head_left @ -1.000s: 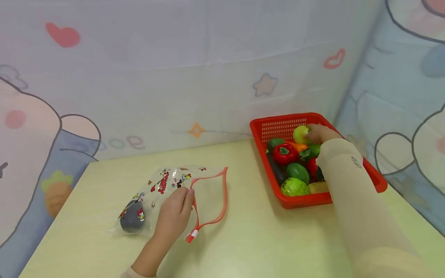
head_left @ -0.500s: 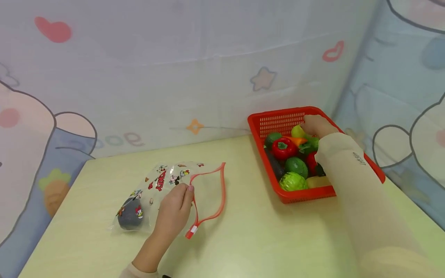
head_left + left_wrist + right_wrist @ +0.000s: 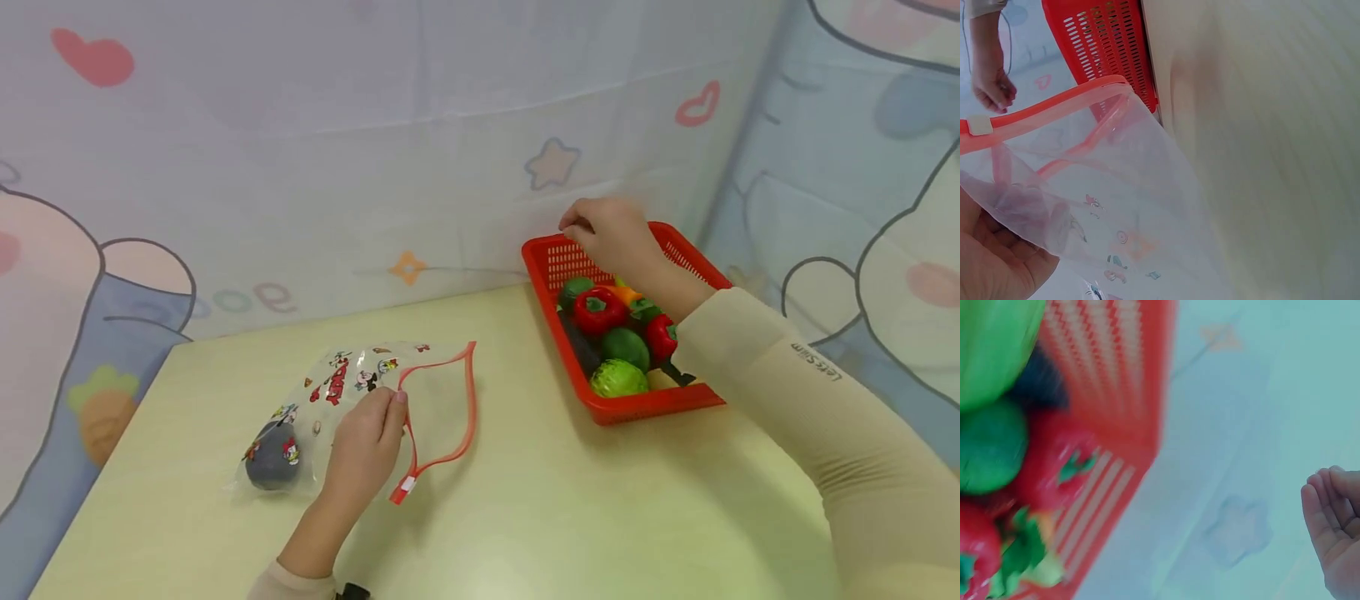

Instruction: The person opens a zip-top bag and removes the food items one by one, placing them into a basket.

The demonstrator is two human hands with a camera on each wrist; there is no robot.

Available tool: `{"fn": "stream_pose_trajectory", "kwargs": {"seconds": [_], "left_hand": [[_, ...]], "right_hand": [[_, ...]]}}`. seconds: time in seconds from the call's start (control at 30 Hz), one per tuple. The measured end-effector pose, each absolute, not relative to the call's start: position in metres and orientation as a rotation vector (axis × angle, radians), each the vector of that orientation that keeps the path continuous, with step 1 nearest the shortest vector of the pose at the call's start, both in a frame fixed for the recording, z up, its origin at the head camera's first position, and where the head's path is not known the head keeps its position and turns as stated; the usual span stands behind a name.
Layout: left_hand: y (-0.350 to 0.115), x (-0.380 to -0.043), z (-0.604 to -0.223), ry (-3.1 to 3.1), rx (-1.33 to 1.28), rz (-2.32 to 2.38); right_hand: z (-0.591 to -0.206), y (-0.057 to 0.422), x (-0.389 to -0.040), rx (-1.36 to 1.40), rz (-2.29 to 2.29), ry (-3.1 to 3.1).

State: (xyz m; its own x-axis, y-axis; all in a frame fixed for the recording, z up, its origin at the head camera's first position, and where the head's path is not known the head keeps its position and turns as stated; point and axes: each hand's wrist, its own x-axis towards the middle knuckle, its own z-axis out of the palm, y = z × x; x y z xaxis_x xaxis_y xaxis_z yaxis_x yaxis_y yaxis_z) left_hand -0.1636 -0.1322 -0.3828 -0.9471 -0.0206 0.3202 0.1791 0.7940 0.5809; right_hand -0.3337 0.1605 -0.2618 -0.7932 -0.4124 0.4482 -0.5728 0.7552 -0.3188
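Observation:
My left hand (image 3: 365, 446) pinches the rim of a clear zip bag (image 3: 438, 417) with red edging and cartoon prints. The bag lies on the table with its mouth spread apart toward the right. Inside its far left end is a dark grey rounded thing (image 3: 273, 457), kind unclear. My right hand (image 3: 611, 237) is raised over the back rim of a red basket (image 3: 551, 333). In the right wrist view, its fingers come together with nothing seen between them. The basket holds red peppers (image 3: 600, 312), a dark green round vegetable (image 3: 625, 349) and a light green cabbage (image 3: 618, 379).
A long dark vegetable (image 3: 577, 342) and an orange piece (image 3: 626, 294) also lie in the basket. A white slider (image 3: 407, 484) sits on the bag's zip. A printed cloth backdrop (image 3: 300, 167) rises behind the pale table (image 3: 540, 500).
My right hand has left the yellow-green piece in the basket and moved up and left over the back rim. The left hand keeps its grip on the bag; the head view has shifted slightly.

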Motion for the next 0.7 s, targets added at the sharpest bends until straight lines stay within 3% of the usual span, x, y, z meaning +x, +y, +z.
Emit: {"fn": "stream_pose_trajectory", "kwargs": {"seconds": [0.3, 0.53, 0.7], "left_hand": [[-0.126, -0.168, -0.379, -2.625, -0.16, -0.916], [-0.117, -0.171, -0.374, -2.602, -0.17, -0.93], [-0.11, -0.169, -0.375, -2.573, -0.19, -0.923]], "right_hand": [[-0.275, 0.104, -0.276, 1.274, 0.476, -2.575], [-0.326, 0.061, -0.248, 1.579, 0.309, -2.582], [-0.36, 0.035, -0.245, 1.647, 0.342, -2.537]]}}
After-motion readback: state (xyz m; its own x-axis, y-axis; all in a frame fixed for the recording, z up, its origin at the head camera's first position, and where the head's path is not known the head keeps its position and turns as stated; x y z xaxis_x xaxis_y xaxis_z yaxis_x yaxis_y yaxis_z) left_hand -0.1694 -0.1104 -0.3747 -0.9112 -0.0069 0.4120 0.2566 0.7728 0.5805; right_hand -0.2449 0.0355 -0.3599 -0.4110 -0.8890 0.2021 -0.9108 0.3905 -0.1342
